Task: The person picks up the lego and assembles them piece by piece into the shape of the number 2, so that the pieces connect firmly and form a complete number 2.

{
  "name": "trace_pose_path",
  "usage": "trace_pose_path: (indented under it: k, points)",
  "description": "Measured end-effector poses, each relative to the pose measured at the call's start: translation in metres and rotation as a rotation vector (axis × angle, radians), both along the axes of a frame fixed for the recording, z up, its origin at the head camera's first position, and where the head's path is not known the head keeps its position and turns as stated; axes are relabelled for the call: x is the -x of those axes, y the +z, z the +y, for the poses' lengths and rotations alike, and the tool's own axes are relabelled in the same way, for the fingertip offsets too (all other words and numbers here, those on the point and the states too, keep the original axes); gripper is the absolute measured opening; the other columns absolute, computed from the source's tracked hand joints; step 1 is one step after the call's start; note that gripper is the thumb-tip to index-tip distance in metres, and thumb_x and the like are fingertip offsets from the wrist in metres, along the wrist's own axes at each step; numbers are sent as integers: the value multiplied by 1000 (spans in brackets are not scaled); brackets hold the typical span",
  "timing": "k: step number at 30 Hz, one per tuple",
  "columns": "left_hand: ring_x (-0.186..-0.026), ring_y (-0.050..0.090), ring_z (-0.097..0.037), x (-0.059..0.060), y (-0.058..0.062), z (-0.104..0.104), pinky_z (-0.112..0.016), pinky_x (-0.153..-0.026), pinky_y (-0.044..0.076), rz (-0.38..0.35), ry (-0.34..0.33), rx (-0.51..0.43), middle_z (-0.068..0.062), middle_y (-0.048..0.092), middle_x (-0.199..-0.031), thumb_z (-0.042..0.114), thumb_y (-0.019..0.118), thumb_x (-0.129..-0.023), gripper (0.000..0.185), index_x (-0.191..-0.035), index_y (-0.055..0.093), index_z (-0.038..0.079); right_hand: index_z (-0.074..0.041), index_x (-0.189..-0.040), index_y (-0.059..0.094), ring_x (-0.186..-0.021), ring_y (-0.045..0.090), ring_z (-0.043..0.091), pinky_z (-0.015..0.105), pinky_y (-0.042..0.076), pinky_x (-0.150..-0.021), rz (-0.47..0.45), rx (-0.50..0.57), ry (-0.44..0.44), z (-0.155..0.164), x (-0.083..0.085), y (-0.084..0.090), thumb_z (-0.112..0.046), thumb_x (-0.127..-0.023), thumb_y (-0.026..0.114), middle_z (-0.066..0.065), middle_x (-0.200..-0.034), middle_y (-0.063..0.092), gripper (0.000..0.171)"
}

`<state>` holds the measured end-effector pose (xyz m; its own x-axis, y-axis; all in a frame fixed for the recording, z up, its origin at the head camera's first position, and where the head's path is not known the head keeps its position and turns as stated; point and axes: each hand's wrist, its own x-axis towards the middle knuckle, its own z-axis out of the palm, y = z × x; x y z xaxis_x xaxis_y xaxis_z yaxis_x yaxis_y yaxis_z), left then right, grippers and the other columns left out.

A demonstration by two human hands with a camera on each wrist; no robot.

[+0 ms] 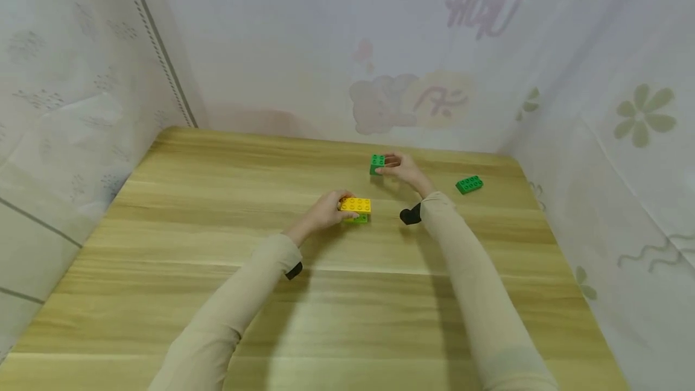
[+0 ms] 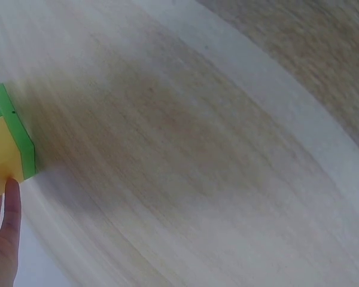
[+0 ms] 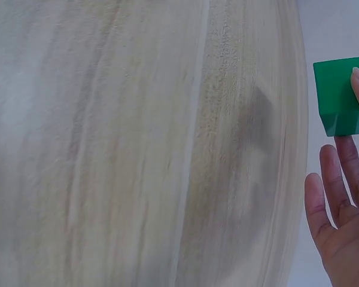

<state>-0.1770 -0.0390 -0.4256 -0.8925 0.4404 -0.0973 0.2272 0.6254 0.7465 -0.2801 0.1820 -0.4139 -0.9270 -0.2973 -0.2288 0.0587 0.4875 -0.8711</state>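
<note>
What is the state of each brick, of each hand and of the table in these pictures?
yellow brick: stacked on a green brick, held by the left hand.
green brick under it: lying on the table.
green cube brick: pinched by the right hand.
flat green brick: lying alone, untouched.
left hand: fingers curled round the yellow brick.
right hand: fingertips on the green cube brick.
table: wooden, bearing all bricks.

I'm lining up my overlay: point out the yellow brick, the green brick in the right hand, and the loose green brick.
yellow brick [image 1: 356, 204], head view, studded top face.
held green brick [image 1: 377, 163], head view, top face beside the fingertips.
loose green brick [image 1: 469, 184], head view, studded top.
</note>
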Motion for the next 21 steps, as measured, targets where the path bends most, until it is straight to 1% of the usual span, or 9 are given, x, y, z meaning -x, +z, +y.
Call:
trace_pose_path:
  k: [4,8,10,12,15,18,21]
  points:
    - [-97,55,-21,0,1,-2,-36,-88,47,11,-6,1,-16,58,-115,21,66,-84,48,-122,51,-3,-5,-136,38,-121,42,36,49,37,-101,6,-3,-2,4,-6,3,-19,-85,65,21,-133,43,60]
    - [-95,55,-21,2,1,-4,-34,-86,47,2,-13,-3,-16,57,-115,21,66,-84,48,-123,50,-3,-2,-136,37,-124,40,38,51,35,-102,-14,2,3,5,-19,16,-16,-85,64,24,-135,41,60]
    - [-95,54,-21,3,1,-4,-34,-87,46,-2,-13,3,-16,57,-115,22,66,-84,49,-123,50,-2,-2,-136,37,-125,39,38,50,35,-103,-14,0,-1,7,-22,17,-16,-85,64,24,-136,40,60]
    - [-96,53,-21,4,2,-4,-35,-88,45,-9,-13,6,-16,57,-116,22,66,-84,49,-124,50,-2,-4,-136,38,-125,39,37,49,35,-103,-3,-15,-7,12,-23,15,-17,-85,65,23,-136,41,60]
    - [-96,53,-21,5,2,-2,-36,-88,45,-15,-18,12,-16,57,-116,22,65,-85,49,-124,49,-2,-6,-136,39,-124,41,35,48,37,-102,25,-28,-22,22,-21,5,-21,-84,66,20,-134,43,60]
    - [-95,53,-21,5,1,0,-35,-87,45,-12,-30,14,-15,57,-115,23,65,-85,49,-124,49,-2,-6,-136,40,-123,42,35,48,37,-101,36,-28,-41,29,-26,2,-20,-84,66,20,-133,44,59]
    - [-97,53,-21,5,1,0,-35,-89,45,-8,-25,10,-16,57,-116,23,65,-85,50,-124,49,-3,-7,-135,41,-122,42,35,49,36,-101,35,-14,-47,32,-29,2,-21,-84,66,19,-132,45,59]
